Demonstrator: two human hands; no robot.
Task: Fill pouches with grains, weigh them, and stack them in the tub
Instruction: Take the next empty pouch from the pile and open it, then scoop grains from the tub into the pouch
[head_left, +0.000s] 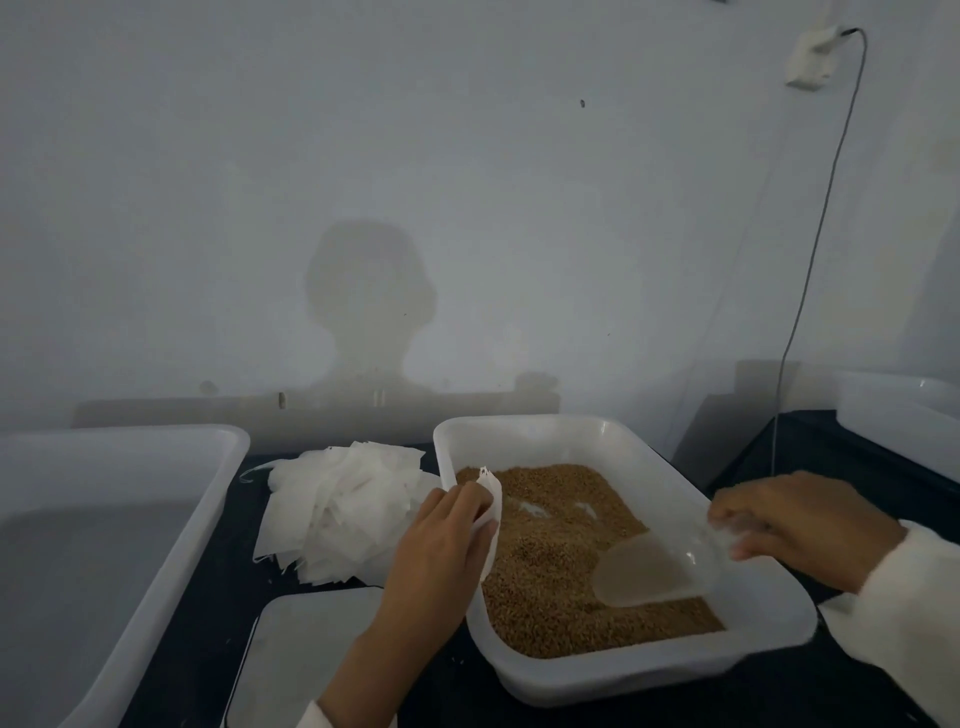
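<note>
- Left hand (441, 525) pinches a pouch (491, 512) at frame centre, over the grain tray's (524, 431) left rim.
- Pouch looks thin, limp, light; hold it by the mouth edge (likely to flop shut).
- Right hand (800, 525) grips the scoop (654, 569) handle, lower right, bowl resting on the grains (545, 561).
- Empty tub (156, 499) at far left.

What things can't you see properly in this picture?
- Scale, head view: the left hand and bottom edge hide part of it; no display shows.
- Big tub: cut off by the left edge.
- Right hand fingers on the scoop: motion-blurred.
- Pouch: whether any grains are inside can't be told.
- Second tub: cut off by the right edge.
</note>
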